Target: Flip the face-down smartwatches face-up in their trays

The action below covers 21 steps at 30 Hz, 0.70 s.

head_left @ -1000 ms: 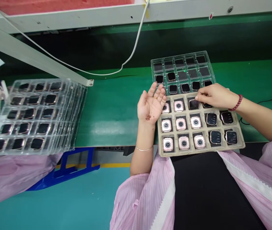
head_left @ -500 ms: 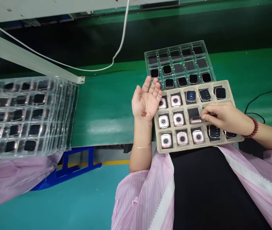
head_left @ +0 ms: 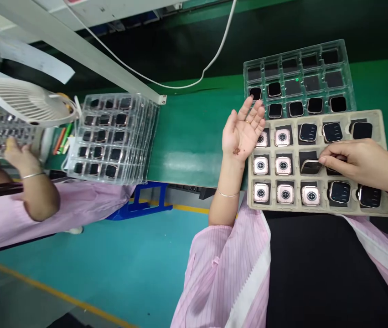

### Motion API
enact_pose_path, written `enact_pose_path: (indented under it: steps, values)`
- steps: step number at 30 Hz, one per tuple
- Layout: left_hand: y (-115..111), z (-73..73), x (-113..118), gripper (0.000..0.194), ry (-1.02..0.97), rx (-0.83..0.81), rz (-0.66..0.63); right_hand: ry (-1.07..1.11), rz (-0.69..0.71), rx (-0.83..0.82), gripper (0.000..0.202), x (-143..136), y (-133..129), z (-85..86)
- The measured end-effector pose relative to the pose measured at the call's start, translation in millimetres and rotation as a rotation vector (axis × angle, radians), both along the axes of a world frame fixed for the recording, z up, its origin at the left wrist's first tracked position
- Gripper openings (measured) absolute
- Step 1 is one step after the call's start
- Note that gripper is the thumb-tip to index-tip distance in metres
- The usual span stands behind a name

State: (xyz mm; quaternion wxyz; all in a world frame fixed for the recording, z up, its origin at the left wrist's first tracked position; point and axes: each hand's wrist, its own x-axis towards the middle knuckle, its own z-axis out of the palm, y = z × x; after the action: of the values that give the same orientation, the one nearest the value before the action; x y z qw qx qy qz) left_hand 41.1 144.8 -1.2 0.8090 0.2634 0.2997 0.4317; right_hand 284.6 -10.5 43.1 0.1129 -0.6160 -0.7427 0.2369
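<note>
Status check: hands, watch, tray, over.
Left hand open, palm up, empty. Right hand pinching a tilted watch over the beige tray. Nothing blocking.

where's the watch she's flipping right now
In the head view, right of centre: the tilted watch sits in the middle row of the beige tray, third pocket from the left, pinched by the right hand.

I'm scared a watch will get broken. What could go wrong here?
The right hand holds a tilted watch body by its edge with fingertips only, so it might slip and knock its neighbours. The beige tray seems to stick out past the green bench toward the lap; a bump could tip it. Fingers may smudge the screen.
</note>
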Motion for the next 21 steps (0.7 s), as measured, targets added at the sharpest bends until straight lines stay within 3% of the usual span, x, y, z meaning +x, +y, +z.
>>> enact_pose_path:
  steps: [5, 11, 13, 17, 21]
  values:
    - [-1, 0.3, 0, 0.049, -0.023, 0.001, -0.016, 0.023, -0.009, -0.053, 0.03, 3, 3, -1.5]
    - [-1, 2.2, 0, 0.049, 0.005, 0.006, 0.003, -0.177, 0.015, 0.34, 0.018, -11, -15, -2.4]
    - [-1, 2.7, 0, 0.049, 0.015, 0.008, 0.01, -0.17, 0.07, 0.303, 0.019, -20, -31, 0.1]
    - [-1, 2.1, -1, 0.051, 0.029, 0.006, 0.021, -0.128, 0.198, 0.07, 0.023, -32, -58, 5.8]
    - [0, -0.1, -2, 0.052, 0.004, -0.016, 0.028, 0.039, 0.155, -0.024, 0.022, -34, -63, 9.1]
